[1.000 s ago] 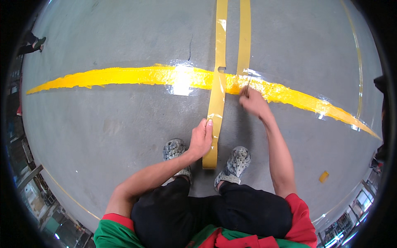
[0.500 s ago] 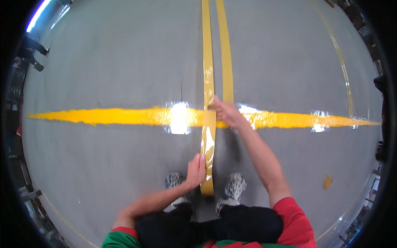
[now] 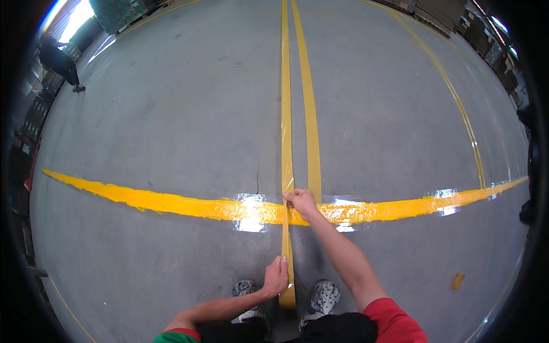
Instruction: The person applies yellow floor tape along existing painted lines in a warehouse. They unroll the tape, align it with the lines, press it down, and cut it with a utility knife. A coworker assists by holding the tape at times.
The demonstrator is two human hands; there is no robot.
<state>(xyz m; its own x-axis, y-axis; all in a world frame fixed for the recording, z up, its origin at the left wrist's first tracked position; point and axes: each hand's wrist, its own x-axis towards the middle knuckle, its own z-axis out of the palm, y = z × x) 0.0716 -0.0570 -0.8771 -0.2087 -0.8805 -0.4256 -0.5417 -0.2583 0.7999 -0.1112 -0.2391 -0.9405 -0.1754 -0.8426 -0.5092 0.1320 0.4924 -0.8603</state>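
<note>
At centre frame, the right hand is pinching the yellow tape strip; lower down, the left hand is gripping its free end above the grey concrete floor.

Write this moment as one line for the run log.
left hand: grips yellow tape strip near its end | right hand: pinches strip over painted yellow floor line | second strip alongside

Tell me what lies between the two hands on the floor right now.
In the head view, only the yellow tape strip spans from the left hand to the right hand, over bare concrete floor.
</note>
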